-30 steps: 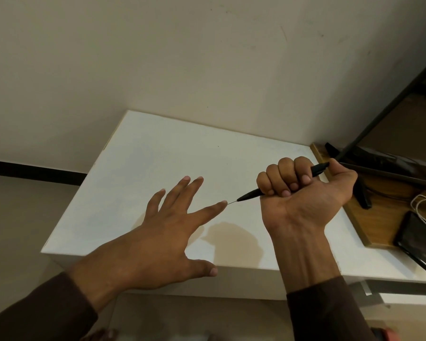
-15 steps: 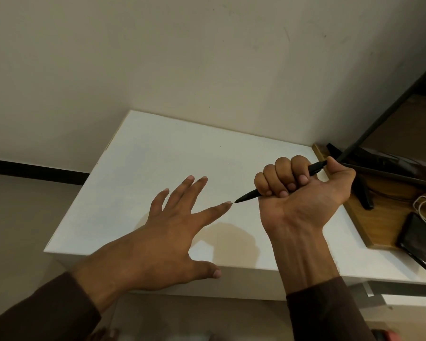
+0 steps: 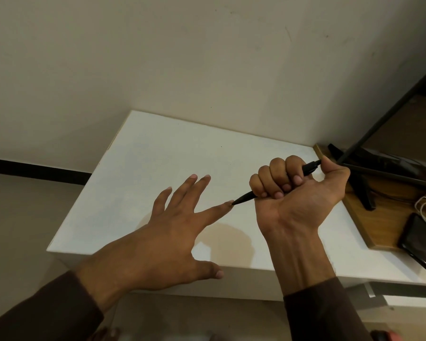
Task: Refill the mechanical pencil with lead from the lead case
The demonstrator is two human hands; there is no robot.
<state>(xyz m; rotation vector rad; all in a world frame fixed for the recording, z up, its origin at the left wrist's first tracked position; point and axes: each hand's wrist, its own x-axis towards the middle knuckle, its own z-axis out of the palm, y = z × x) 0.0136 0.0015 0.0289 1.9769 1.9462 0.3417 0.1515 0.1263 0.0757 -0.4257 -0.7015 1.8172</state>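
Head view: The right hand (image 3: pixel 298 193), at centre right of the frame, gripped the mechanical pencil (image 3: pixel 244 198) in a closed fist, four fingers curled round the barrel and the thumb set on the cap end toward the upper right. The pencil's long axis ran from upper right down to lower left, its tip emerging below the little finger. The left hand (image 3: pixel 172 227), at centre left, was held flat with fingers straight and spread, holding nothing; its index fingertip (image 3: pixel 228 205) met the pencil tip, touching or very nearly so. Both hands hovered over the white table (image 3: pixel 158 153). No lead could be made out at the tip. The lead case was not in view. A phone (image 3: pixel 421 244) lay on the wooden board (image 3: pixel 384 217) at right. Judged: the left index finger appeared to be pushing lead back along the barrel's axis.
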